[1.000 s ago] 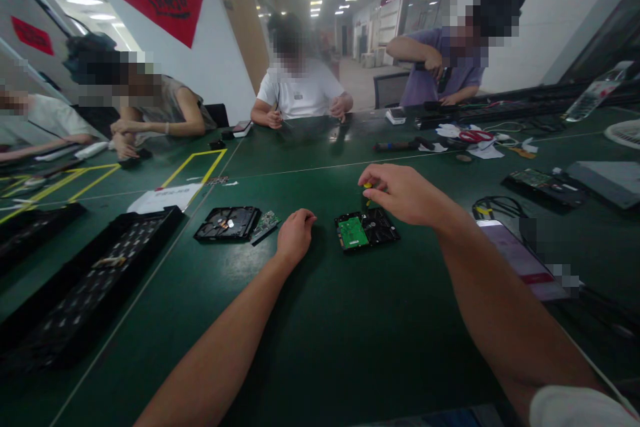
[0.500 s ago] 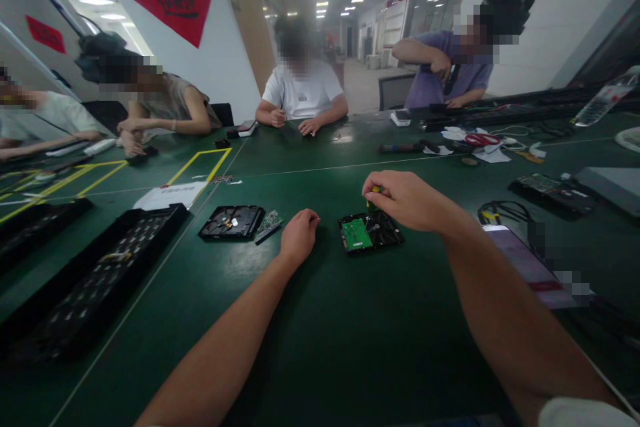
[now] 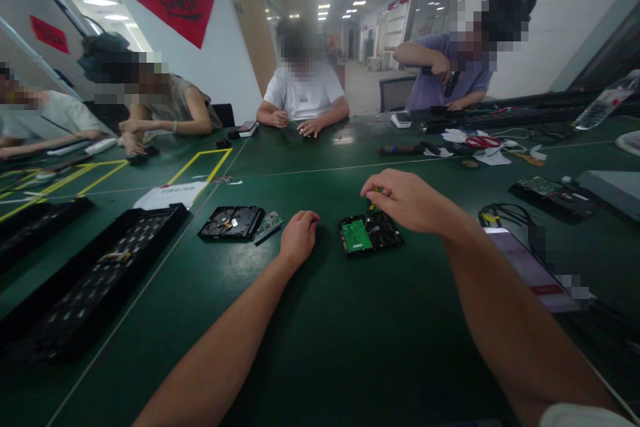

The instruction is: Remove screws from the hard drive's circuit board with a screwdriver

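My right hand (image 3: 403,197) is pinched around a small screwdriver (image 3: 372,201) with a yellow-and-black handle, most of it hidden by the fingers. Its lower end is over the back part of a hard drive (image 3: 386,232), which lies flat with a green circuit board (image 3: 357,234) facing up. To the left of that drive, my left hand (image 3: 299,237) rests on the table with curled fingers; whatever they may hold is hidden. Beside its knuckles lies a loose circuit board (image 3: 269,227). Another hard drive (image 3: 233,222), black and with no board on it, sits further left.
Long black trays (image 3: 107,273) stand on the green table (image 3: 320,347) at the left. A phone (image 3: 535,273), cables (image 3: 505,213) and another drive (image 3: 553,197) lie at the right. A water bottle (image 3: 607,101) leans at the far right. Several people sit across the table.
My right hand has turned slightly at the fingers, and less of the screwdriver's yellow handle shows. The left hand and both drives stay in place.
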Tool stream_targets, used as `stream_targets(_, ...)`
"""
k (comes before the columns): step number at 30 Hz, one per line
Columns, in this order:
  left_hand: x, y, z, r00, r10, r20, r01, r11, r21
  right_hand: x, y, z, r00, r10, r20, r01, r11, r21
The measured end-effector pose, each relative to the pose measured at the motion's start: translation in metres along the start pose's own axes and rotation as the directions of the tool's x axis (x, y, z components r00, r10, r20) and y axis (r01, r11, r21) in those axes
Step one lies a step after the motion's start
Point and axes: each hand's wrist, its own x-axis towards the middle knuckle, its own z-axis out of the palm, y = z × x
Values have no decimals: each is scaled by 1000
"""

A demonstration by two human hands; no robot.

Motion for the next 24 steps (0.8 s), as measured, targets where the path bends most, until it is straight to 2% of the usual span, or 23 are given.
stream_targets(9, 0, 1, 0, 1000, -11, -14, 11, 1000, -4, -3, 2, -1, 997, 75, -7, -74, 996, 46)
stream_targets(17, 0, 2, 1, 999, -29, -21, 29, 999, 37, 1, 1, 0, 999, 33, -20, -32, 997, 68)
stream_targets(24, 0, 1, 1, 999, -19, -28, 20, 999, 27, -3, -3, -2, 994, 112, 12, -112, 983, 143)
